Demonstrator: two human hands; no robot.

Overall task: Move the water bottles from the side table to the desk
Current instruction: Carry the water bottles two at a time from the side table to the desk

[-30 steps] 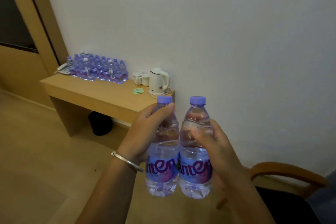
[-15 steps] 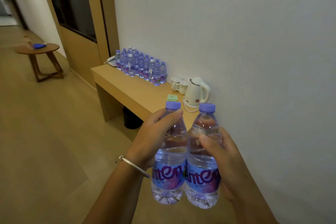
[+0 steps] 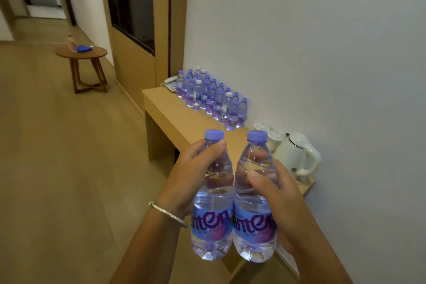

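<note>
At lower centre our left hand (image 3: 193, 175) and right hand (image 3: 276, 193) each grip a water bottle (image 3: 213, 193) above the pale desk (image 3: 182, 120), where bottles cluster (image 3: 212, 97) against the white wall, while the round side table (image 3: 80, 53) at upper left carries perhaps one more.

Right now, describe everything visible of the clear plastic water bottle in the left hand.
The clear plastic water bottle with the lilac screw cap is held upright in the air, in front of the light wooden desk. It looks full and sealed, with a blue and purple label round its lower half and a ridged base. The left hand grips its neck and shoulder, thumb just below the cap. Its side touches the matching bottle held by the right hand.
</note>
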